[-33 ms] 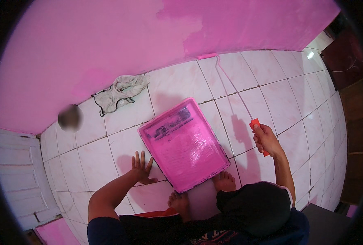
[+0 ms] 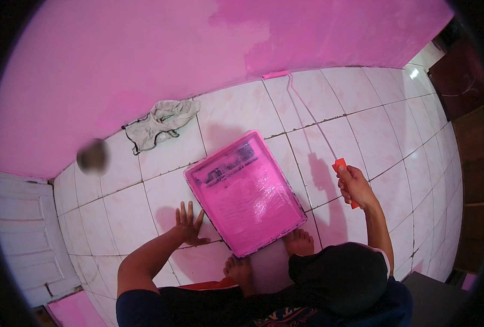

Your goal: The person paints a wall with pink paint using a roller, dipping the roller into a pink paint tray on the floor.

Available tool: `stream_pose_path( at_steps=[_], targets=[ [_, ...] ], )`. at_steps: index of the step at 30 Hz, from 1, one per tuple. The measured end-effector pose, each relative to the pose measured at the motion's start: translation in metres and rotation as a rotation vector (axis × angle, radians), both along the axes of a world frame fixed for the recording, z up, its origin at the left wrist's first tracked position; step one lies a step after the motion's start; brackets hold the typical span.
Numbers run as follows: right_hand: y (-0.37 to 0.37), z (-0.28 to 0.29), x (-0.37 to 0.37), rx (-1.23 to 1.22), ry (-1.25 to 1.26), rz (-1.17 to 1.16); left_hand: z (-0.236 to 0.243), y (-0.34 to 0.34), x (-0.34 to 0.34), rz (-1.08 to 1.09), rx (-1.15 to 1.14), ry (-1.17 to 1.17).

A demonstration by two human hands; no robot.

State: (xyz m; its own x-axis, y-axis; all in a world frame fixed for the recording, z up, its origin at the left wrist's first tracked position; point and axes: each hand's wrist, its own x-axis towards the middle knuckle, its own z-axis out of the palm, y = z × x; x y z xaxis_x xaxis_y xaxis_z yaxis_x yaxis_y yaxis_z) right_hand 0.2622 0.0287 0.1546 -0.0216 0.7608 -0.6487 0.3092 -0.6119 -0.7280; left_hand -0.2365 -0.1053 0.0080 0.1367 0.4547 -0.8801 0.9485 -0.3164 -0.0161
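A crumpled grey rag (image 2: 162, 123) lies on the white tiled floor (image 2: 362, 117) below the pink wall (image 2: 144, 49), beyond the left hand.

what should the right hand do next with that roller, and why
Probably draw the paint roller back from the foot of the wall to the paint tray. The right hand grips its orange handle, the roller head lies on the tiles far from the tray, and the left hand is braced flat on the floor.

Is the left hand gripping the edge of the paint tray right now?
No, the left hand lies flat with fingers spread on the tiled floor, just left of the pink paint tray.
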Motion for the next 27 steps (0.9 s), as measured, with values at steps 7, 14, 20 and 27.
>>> stream_pose_path(
  at_steps=[7,14,20,27],
  targets=[
    [0.007,0.001,0.0,-0.002,0.016,-0.005,-0.005,0.0,0.0,-0.005,0.0,-0.008],
    [0.005,0.006,-0.002,0.016,0.09,-0.036,-0.006,0.001,0.001,0.001,0.007,-0.001],
    [-0.012,0.021,0.012,0.049,0.116,-0.11,-0.007,0.0,-0.001,-0.007,0.026,0.002],
    [-0.013,0.017,0.037,0.039,0.036,-0.139,-0.002,0.003,0.002,0.014,-0.002,-0.017]
  ],
)
